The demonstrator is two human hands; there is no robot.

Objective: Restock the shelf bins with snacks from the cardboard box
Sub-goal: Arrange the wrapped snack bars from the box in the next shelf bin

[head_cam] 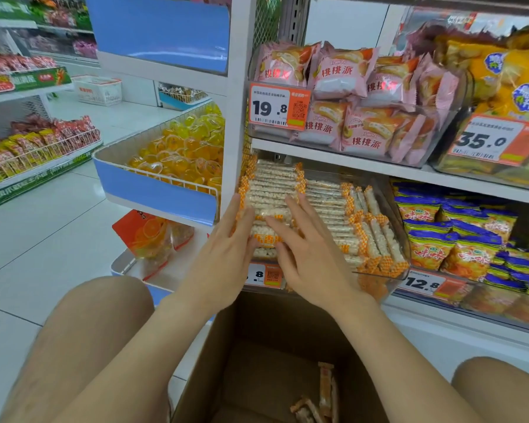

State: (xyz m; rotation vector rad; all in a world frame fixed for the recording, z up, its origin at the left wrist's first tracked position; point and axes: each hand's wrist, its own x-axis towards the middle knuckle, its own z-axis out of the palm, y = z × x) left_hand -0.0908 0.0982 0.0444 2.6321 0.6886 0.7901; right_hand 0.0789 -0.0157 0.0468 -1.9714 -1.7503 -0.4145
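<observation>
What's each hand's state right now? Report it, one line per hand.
Left hand: open, straight fingers pressing the left side of the stacked snack packs.
Right hand: open, fingers spread flat on the same packs.

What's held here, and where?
A stack of snack bars, pressed between straight fingers: left hand against its left ends, right hand flat on top.

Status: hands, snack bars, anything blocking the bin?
Left hand and right hand flat, pressing snack bar stack in clear bin. Few loose bars in cardboard box. No obstruction visible.
</observation>
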